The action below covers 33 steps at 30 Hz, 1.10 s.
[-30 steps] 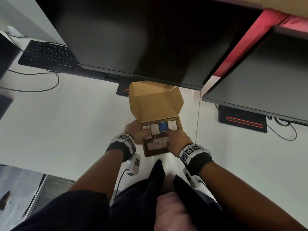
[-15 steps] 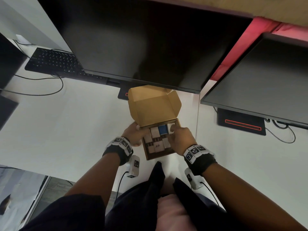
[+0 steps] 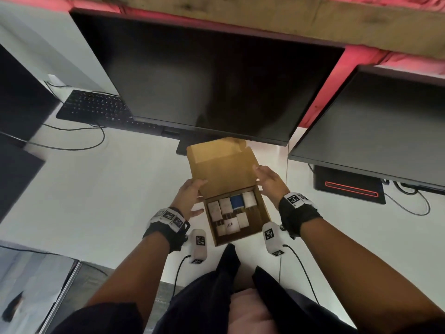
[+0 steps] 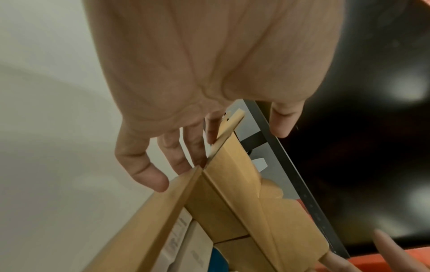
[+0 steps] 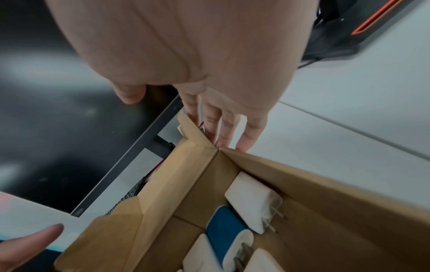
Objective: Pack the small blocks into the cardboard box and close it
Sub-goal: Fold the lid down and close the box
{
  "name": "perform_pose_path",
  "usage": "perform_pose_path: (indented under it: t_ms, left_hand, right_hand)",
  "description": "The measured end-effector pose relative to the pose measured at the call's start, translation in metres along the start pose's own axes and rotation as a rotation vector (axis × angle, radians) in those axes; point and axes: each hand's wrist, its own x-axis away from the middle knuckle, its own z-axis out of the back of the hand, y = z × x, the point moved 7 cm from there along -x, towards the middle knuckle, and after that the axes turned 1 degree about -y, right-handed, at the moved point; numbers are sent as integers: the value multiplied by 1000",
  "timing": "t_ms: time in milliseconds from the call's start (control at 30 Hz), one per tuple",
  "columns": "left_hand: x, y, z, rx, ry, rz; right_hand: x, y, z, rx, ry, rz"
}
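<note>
Head view, open brown cardboard box (image 3: 263, 214) on the white desk (image 3: 96, 189) below the black monitor (image 3: 209, 80), white and blue plug-shaped blocks (image 3: 231, 210) inside, left hand (image 3: 190, 197) and right hand (image 3: 269, 182) with loosely spread fingers flanking the raised lid (image 3: 221, 172), apparently touching its side edges.

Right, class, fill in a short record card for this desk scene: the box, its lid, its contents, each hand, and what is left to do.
box: cardboard box on the white desk, below a dark monitor
lid: lid open, standing up at the far edge
contents: white blocks and one blue block, all inside
left hand: left hand at the lid's left edge, fingers extended
right hand: right hand at the lid's right edge, fingers extended
left to do: fold the lid down and close the box
</note>
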Motion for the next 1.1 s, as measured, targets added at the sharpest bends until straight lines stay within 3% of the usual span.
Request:
perform_pose_path:
  t_ms: [167,400,533,700,967,1100]
  left_hand:
    - [12,-16,12,31,-2,55]
    - [31,-3,23,27,113,-91]
    - [39,-12,34,81,185,-136]
    - [46,-46,36,214,101,-81]
    - [62,-77,29,1,98,-83]
    - [59,-83,25,-240,100,-166]
  right_hand:
    - [29,-4,-9,28,-55,-18]
    - [41,-11,-2,-43,-40,-23]
    - [51,4,15,-169,59,-50]
    - [71,35,22,-292,33,-103]
    - [86,67,15,-179,-95,-117]
    - [93,72,9,-13,-138,7]
